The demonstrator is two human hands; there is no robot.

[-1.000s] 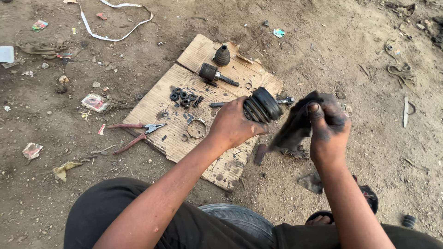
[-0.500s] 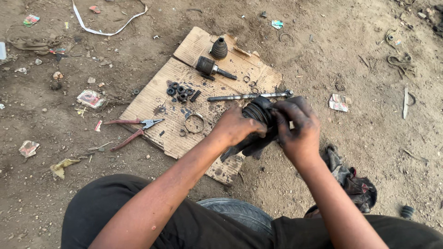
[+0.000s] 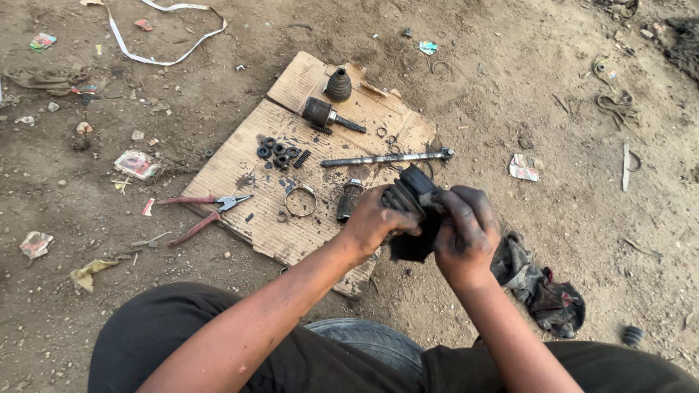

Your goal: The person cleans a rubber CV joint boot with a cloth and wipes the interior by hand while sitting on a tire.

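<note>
Gripping a black ribbed rubber boot, greasy, crumpled, both hands clenched around it

black rubber boot | brown cardboard | red-handled pliers

Loose parts are crowding the cardboard sheet: shaft, ball bearings, clamp ring, pliers. Bare dirt is lying open past the rag.

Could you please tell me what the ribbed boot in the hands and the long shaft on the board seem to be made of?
Ribbed boot: probably black rubber, matte and greasy, with flexible-looking folds. Long shaft: likely steel, dull grey, straight and rigid.
</note>
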